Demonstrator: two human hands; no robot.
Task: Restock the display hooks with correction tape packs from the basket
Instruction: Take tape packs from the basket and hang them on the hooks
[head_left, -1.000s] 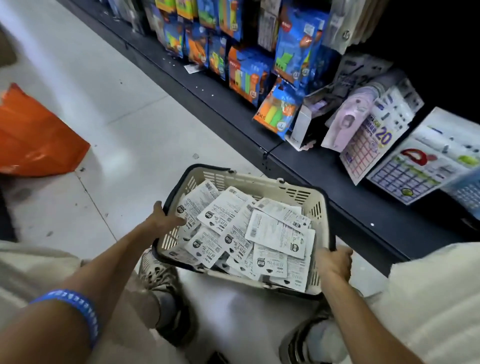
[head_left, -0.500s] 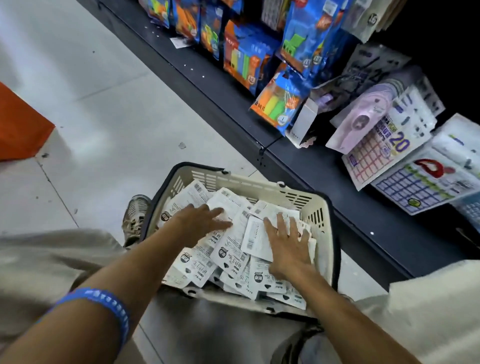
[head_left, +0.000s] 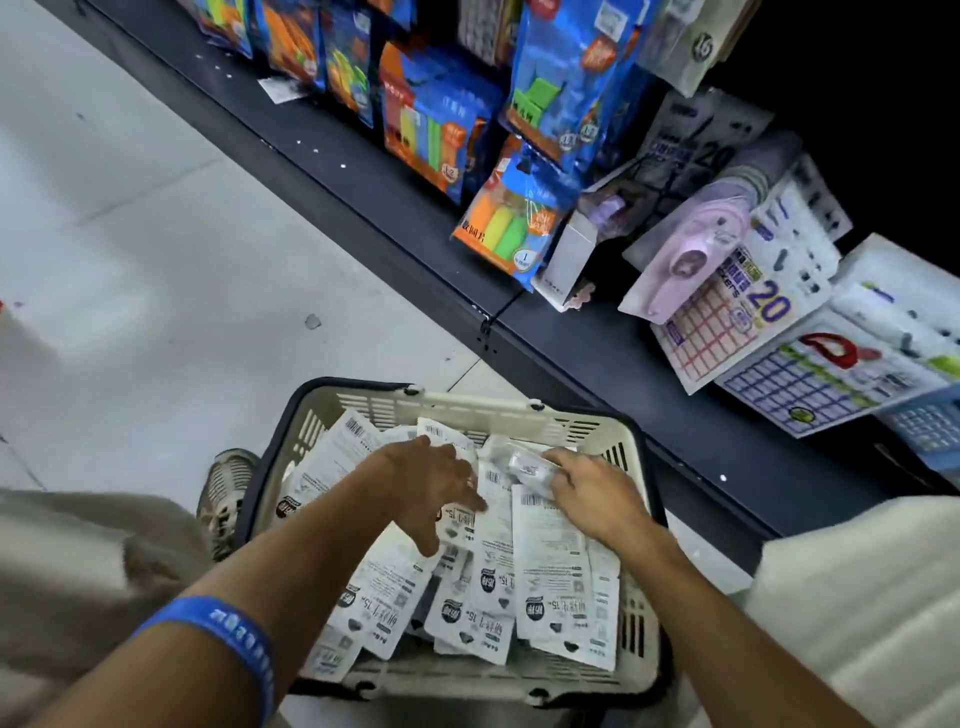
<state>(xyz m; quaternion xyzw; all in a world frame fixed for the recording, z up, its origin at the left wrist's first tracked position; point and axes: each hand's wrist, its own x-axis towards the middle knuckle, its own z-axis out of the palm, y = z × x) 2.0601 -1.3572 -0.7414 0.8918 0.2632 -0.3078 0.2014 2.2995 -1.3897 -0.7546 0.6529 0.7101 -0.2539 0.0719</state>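
I am looking down at a pale tiled floor (head_left: 156, 260) that runs beside a dark base shelf (head_left: 597, 353) of a shop display. Hanging packs of bright highlighters (head_left: 506, 228) and sticker sheets (head_left: 727, 322) crowd the shelf's upper side, and the space behind them is black.

My left hand (head_left: 431, 483) is spread over the pile with its fingers (head_left: 467, 501) straight and loose, pressing lightly on the white packs and curled round none of them. My right hand (head_left: 597, 499) reaches to the far side of the pile; its fingers (head_left: 558, 475) seem to close on a small pale pack (head_left: 524, 470), though blur keeps me from seeing how firmly.

Under both hands lie the correction tape packs (head_left: 550, 571), flat white cards with barcodes, heaped face down and overlapping. They fill the cream basket (head_left: 467, 405) with slotted walls and a dark rim, which sits on the floor just beside the shelf's front edge. A blue wristband (head_left: 234, 644) circles my left forearm, and a shoe (head_left: 228, 488) shows at the basket's left side.
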